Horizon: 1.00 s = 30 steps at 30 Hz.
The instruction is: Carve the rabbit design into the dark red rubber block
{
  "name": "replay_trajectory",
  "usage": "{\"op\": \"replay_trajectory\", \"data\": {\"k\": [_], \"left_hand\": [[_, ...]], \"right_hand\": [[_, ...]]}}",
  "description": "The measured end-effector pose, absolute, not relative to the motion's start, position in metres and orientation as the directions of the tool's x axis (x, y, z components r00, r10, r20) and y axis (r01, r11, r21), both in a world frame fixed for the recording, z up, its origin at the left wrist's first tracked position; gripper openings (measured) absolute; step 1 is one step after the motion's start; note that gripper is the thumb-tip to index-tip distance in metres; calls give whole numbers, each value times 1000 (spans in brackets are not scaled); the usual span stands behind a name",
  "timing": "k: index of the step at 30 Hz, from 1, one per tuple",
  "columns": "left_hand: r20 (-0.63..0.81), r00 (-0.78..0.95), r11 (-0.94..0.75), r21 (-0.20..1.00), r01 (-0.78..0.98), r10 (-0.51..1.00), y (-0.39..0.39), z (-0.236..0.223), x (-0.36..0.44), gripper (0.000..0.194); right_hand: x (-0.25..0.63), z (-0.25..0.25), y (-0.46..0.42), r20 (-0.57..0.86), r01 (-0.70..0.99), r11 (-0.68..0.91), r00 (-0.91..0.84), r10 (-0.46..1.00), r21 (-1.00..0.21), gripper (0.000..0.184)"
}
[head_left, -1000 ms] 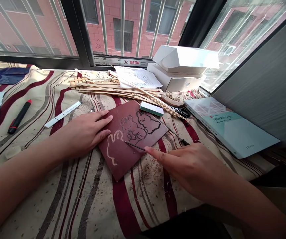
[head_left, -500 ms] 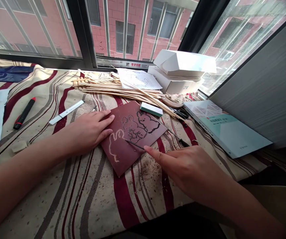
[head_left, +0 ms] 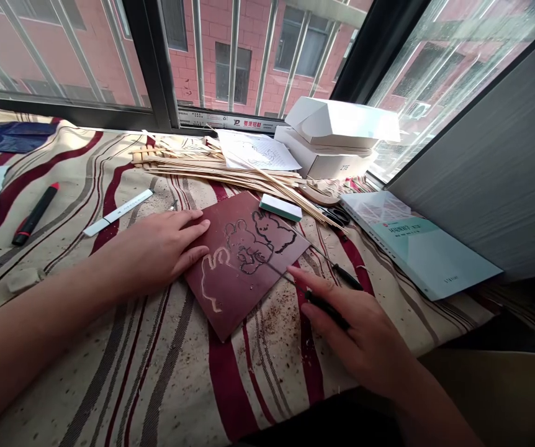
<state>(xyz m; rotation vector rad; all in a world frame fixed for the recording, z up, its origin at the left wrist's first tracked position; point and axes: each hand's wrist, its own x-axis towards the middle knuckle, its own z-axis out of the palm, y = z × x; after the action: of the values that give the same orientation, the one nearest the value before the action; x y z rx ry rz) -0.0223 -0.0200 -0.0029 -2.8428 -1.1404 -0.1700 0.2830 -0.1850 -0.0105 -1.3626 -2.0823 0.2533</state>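
Observation:
A reddish-brown carving board [head_left: 230,304] lies on the striped cloth, turned cornerwise to me. Rabbit-like outlines are on it, two dark and one pale and freshly cut at the left. My left hand [head_left: 167,245] rests flat with fingers spread on the board's left edge. Held in my right hand [head_left: 358,329] is a thin carving tool [head_left: 328,308] with a black handle; its metal shaft reaches over the board near the middle drawing. Whether its tip touches the surface, I cannot tell. A second black-handled tool [head_left: 347,277] lies by the board's right corner.
Behind the board are a white-and-green block [head_left: 280,207], wooden strips [head_left: 193,169], a paper drawing [head_left: 258,151], scissors [head_left: 339,216] and a white box [head_left: 342,152]. A book [head_left: 430,248] lies right; a black-red marker [head_left: 36,214] and white cutter [head_left: 118,213] left. Crumbs litter the cloth.
My right hand has drawn back to the right and toward me, its fingers loosened so the black handle shows. The tool's tip has left the pale outline. My left hand stays on the board.

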Motion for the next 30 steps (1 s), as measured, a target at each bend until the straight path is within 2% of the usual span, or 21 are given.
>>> {"op": "replay_trajectory", "data": {"k": [2,5,11,13,14,16,20,22,23,26,28,30], "left_hand": [[152,717,-722,-30,692,681,-21,-2,-23,72],[197,712,-722,-28,692,674,-22,-3,-25,69],[192,704,-714,-21,699,684,-24,-1,-23,67],[172,708,-716,-27,698,685,-24,0,-21,69],[164,711,-717,-27,696,684,-24,1,-19,70],[156,715,-722,-13,691,682,-24,0,-17,74],[123,719,-728,69,682,685,-25,-6,-16,82],[94,716,-722,105,684,692,-26,-9,-16,84],[84,715,-720,114,685,694,-26,-10,-16,85],[64,713,-715,118,689,698,-27,-11,-15,91],[45,711,-711,118,694,702,-27,-10,-14,93],[32,710,-708,119,696,704,-27,-8,-13,91]], "right_hand": [[284,-9,-185,370,744,419,-245,896,-521,38],[286,-5,-186,369,667,350,-120,922,-657,20],[283,4,-174,329,313,280,115,937,-908,9],[279,12,-159,333,163,310,140,932,-937,2],[276,17,-151,365,98,354,142,920,-930,5],[271,27,-137,390,68,384,92,916,-921,7],[269,31,-136,351,152,365,-109,930,-919,9],[275,23,-149,351,245,365,-98,931,-898,11],[279,17,-157,340,347,350,-90,936,-870,12],[288,3,-176,376,612,410,-192,906,-676,20],[291,-2,-181,360,704,439,-272,892,-557,27],[290,-4,-179,351,745,452,-306,885,-490,30]]}}
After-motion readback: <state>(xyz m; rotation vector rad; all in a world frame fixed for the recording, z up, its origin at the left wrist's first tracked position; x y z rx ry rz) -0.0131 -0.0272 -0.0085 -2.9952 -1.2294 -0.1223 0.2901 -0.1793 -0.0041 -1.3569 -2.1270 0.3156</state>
